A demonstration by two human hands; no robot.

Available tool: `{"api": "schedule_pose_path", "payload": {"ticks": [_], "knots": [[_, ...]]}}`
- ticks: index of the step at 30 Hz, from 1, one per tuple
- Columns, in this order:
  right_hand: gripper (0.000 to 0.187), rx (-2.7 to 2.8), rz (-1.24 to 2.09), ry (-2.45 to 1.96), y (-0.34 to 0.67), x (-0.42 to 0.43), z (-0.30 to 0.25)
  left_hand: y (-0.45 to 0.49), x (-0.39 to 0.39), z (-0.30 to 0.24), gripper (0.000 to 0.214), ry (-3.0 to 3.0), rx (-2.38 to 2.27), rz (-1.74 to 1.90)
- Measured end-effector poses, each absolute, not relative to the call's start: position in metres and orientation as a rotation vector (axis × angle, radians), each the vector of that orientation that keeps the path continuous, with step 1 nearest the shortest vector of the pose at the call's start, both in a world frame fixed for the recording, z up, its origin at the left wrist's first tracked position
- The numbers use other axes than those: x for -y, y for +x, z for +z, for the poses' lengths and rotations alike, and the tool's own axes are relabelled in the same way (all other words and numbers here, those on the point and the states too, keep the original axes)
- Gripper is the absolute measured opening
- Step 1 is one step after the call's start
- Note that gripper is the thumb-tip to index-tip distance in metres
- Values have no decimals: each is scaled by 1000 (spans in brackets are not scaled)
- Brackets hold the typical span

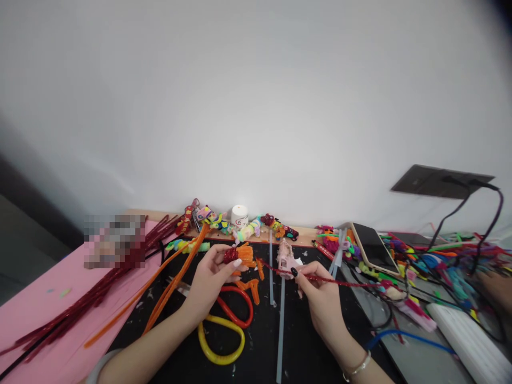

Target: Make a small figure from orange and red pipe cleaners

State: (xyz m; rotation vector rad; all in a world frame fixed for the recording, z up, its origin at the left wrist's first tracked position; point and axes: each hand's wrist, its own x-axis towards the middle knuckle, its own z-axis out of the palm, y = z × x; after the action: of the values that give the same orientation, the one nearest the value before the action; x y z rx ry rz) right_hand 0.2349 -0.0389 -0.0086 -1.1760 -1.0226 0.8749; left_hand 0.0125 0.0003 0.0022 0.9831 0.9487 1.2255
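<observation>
My left hand (212, 277) is closed around a small pipe-cleaner piece (245, 255), with a red tinsel top and orange fuzzy strands. Between the thumb and fingers of my right hand (322, 298) is a long red tinsel pipe cleaner (356, 284). One end of it runs left toward the orange piece; whether they join I cannot tell. Just beyond my right hand lies a pink glue gun (285, 260), with a clear glue stick (280, 333) extending toward me. Scissors with one red and one yellow handle (202, 341) lie below my left hand. Bent orange pipe-cleaner bits (254, 290) rest on the black mat.
Red tinsel stems (86, 290) and orange stems (172, 282) lie at left. Finished pipe-cleaner figures (250, 228) and a white cup (239, 215) line the wall. At right are a phone (375, 248), tangled colourful stems, cables, a white keyboard (468, 341) and another person's hand (498, 288).
</observation>
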Motion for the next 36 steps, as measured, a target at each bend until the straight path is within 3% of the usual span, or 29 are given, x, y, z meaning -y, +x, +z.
{"api": "schedule_pose_path", "payload": {"ticks": [9,12,16,20,24,29,36], "knots": [[14,1039,1200,-928,227,43,-3,13,0,0,38,900,-905,1225],[18,1110,1192,-945,230,43,-4,12,0,1,44,886,-905,1218],[7,1135,1119,-1049,232,41,-8,12,1,2,44,893,-910,1153],[21,1106,1081,-1099,231,40,-8,14,2,2,44,901,-872,1035],[10,1083,1242,-1012,228,42,-3,17,4,1,41,937,-841,970],[23,1050,1418,-891,223,48,1,18,6,-2,35,969,-737,943],[14,1110,1359,-976,221,50,0,20,12,-2,35,888,-611,862]]}}
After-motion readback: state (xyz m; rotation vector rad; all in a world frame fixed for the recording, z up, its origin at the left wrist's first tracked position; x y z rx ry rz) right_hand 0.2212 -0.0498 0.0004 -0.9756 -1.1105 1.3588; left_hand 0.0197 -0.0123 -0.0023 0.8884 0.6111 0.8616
